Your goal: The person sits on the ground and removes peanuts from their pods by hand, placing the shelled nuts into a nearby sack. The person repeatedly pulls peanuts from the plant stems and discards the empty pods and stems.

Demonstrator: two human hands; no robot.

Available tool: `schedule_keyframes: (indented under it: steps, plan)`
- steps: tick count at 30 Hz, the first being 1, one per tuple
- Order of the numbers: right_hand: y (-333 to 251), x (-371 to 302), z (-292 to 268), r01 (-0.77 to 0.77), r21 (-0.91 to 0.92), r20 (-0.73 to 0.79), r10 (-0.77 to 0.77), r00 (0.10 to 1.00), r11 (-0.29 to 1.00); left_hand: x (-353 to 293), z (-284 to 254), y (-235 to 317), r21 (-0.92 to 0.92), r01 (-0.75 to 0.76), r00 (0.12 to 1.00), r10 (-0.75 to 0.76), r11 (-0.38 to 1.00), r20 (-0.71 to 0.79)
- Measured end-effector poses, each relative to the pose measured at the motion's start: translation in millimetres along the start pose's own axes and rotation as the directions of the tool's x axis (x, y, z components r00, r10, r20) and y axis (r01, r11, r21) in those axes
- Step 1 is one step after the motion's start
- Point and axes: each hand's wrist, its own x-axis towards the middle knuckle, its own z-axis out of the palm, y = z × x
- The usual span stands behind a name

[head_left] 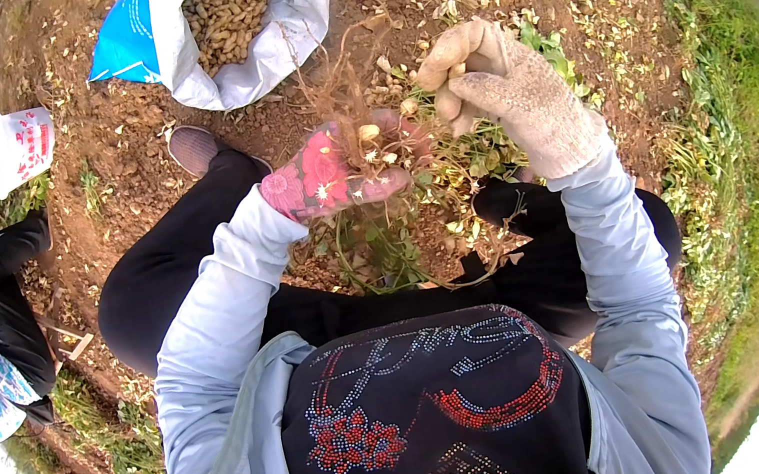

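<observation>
open white sack [281,21] with blue side, full of peanuts, top centre on dirt; small white bag [17,149] with red print, upper left

Pale blue sleeves; pink floral glove [319,179]; beige knit glove [516,91]; black trousers

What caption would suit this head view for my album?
Left hand in pink flowered glove grips a rooted peanut plant; right hand in beige knit glove plucks pods near an open white sack.
</observation>
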Motion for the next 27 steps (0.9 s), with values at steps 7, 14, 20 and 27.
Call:
schedule_keyframes:
  steps: [7,14,20,27]
  plan:
    - [-8.5,4.2,16.8,0.0,-0.078,0.15,0.012,0.989,0.997,1.0,-7.6,0.7,0.224,-0.097,0.995,0.095,0.97,0.021]
    - [-14.1,7.9,39.2,0.272,-0.643,0.258,-0.131,0.957,0.716,-1.6,-6.7,0.3,0.297,-0.021,0.999,0.03,0.955,-0.024]
    - [13.1,12.4,32.5,0.416,-0.787,0.26,-0.367,0.893,0.456,7.6,8.7,14.1,0.388,-0.151,0.988,0.146,0.909,0.041]
    - [10.9,5.7,32.9,0.359,-0.82,0.174,-0.403,0.899,0.446,1.4,-2.3,7.4,0.172,0.077,0.99,-0.055,0.982,-0.129]
